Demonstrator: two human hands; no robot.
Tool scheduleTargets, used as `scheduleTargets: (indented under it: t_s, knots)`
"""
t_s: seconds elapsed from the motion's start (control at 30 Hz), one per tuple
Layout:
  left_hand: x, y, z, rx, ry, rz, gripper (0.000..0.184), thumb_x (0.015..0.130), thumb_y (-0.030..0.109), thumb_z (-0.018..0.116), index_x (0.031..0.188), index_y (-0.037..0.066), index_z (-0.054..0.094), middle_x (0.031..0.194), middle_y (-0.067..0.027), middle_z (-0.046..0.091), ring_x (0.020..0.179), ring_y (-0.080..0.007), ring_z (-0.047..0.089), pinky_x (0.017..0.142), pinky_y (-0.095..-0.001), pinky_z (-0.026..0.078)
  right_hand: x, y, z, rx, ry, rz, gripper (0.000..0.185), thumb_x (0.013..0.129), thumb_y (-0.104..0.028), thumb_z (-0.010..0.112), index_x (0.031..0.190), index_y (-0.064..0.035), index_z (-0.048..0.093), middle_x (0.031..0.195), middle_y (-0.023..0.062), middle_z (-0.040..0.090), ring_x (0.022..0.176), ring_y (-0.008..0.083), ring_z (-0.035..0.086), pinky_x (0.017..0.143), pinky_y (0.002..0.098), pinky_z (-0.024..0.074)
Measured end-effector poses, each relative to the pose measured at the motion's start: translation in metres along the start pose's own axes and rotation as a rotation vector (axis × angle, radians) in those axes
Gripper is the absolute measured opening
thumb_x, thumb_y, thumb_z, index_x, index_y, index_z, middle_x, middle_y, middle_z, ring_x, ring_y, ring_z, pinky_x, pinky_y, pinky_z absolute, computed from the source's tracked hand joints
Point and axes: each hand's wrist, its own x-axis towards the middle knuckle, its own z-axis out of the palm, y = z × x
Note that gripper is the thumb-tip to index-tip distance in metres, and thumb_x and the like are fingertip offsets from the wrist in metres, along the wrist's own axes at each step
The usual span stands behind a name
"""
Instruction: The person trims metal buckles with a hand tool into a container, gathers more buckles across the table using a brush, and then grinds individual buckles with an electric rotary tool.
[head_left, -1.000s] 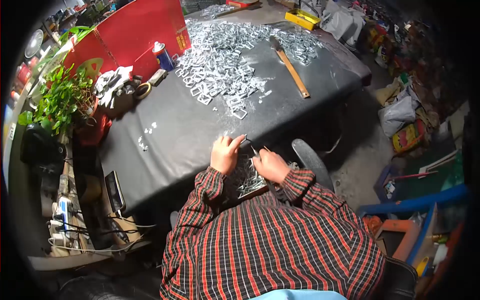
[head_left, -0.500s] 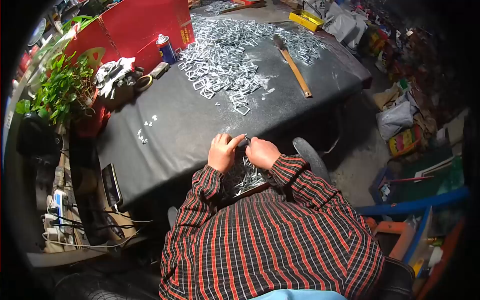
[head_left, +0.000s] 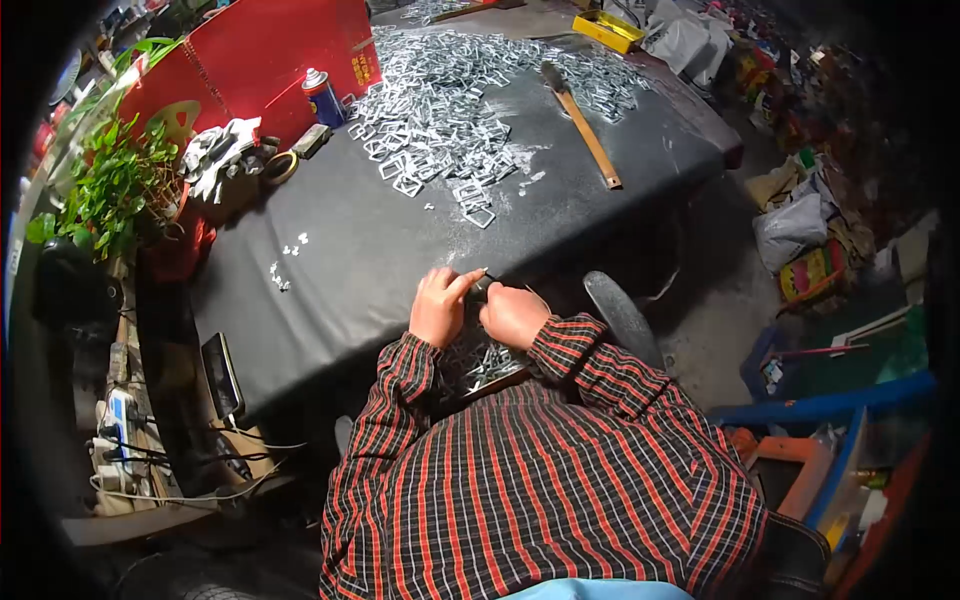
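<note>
My left hand (head_left: 437, 308) is closed at the front edge of the table, its index finger pointing toward the right hand. At that fingertip is a small metal piece (head_left: 485, 271), pinched there. Close beside it, my right hand (head_left: 513, 316) is curled into a fist; something dark and thin shows at its fingers, but its kind is hidden. Beneath both hands, a tray (head_left: 505, 382) of loose metal pieces (head_left: 482, 362) rests against my lap, partly covered by the hands and sleeves. Ahead on the table lies a spread pile of metal rectangular loops (head_left: 430, 110).
A wooden-handled brush (head_left: 590, 135) lies right of the pile. Left are a spray can (head_left: 322, 100), a tape roll (head_left: 279, 168), gloves (head_left: 220, 155), small white bits (head_left: 281, 275) and a phone (head_left: 222, 375). A yellow tray (head_left: 608, 32) sits at the back; a chair armrest (head_left: 620, 310) stands right.
My right hand has turned and drawn slightly down and left, nearer the left hand. The left hand keeps nearly the same pose. The whole view has shifted a little.
</note>
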Motion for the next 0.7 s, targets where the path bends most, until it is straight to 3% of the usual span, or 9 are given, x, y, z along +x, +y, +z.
scheduleTargets:
  t_s: [0.17,0.3,0.4,0.47,0.63,0.7]
  knots:
    - [0.026,-0.01,-0.01,-0.194,-0.076,-0.125,0.021,0.081,0.008,0.065,0.101,0.012,0.071,0.088,-0.0089,0.058,0.087,-0.0302,0.057,0.075,-0.0417,0.048,-0.032,0.034,-0.007,0.214,0.128,0.055,0.036,0.091,-0.031,0.059,0.085,0.0045,0.058,0.083,0.0276,0.065,0.081,0.0457,0.064,0.069,0.0502,0.0522]
    - [0.095,-0.041,0.012,-0.048,0.08,-0.068,0.011,0.082,0.013,0.066,0.091,0.009,0.071,0.092,-0.0126,0.06,0.089,-0.0339,0.059,0.077,-0.0434,0.049,-0.05,0.047,-0.014,0.419,0.218,0.142,0.038,0.09,-0.033,0.061,0.085,0.0048,0.057,0.086,0.0285,0.064,0.082,0.0463,0.063,0.069,0.0508,0.0498]
    - [0.145,-0.085,0.064,0.294,0.142,-0.339,0.014,0.081,0.015,0.068,0.092,0.007,0.069,0.097,-0.017,0.06,0.092,-0.0354,0.058,0.078,-0.0465,0.049,-0.046,0.058,-0.006,0.421,0.319,0.131,0.038,0.089,-0.033,0.063,0.085,0.004,0.056,0.085,0.0286,0.063,0.081,0.0463,0.062,0.069,0.0519,0.0483]
    - [0.143,-0.102,0.082,0.401,0.03,-0.437,0.018,0.08,0.019,0.069,0.094,0.008,0.069,0.099,-0.0169,0.06,0.095,-0.0368,0.058,0.08,-0.0477,0.05,-0.044,0.061,-0.002,0.392,0.332,0.114,0.035,0.089,-0.028,0.066,0.081,0.003,0.053,0.074,0.0253,0.059,0.071,0.0424,0.062,0.06,0.0475,0.045]
    - [0.096,-0.095,0.045,0.399,-0.091,-0.371,0.018,0.08,0.019,0.068,0.095,0.01,0.069,0.107,-0.0143,0.06,0.097,-0.0384,0.057,0.08,-0.0501,0.05,-0.046,0.059,0.0,0.45,0.316,0.094,0.035,0.089,-0.029,0.065,0.082,0.0026,0.053,0.074,0.0255,0.059,0.072,0.0438,0.061,0.061,0.0484,0.0454]
    - [0.068,-0.091,0.012,0.419,-0.022,-0.227,0.013,0.082,0.014,0.067,0.094,0.01,0.067,0.101,-0.0127,0.062,0.092,-0.0358,0.06,0.076,-0.0474,0.051,-0.04,0.064,0.014,0.445,0.315,0.058,0.036,0.089,-0.031,0.065,0.081,0.0024,0.053,0.075,0.0259,0.06,0.072,0.0449,0.061,0.061,0.0493,0.0456]
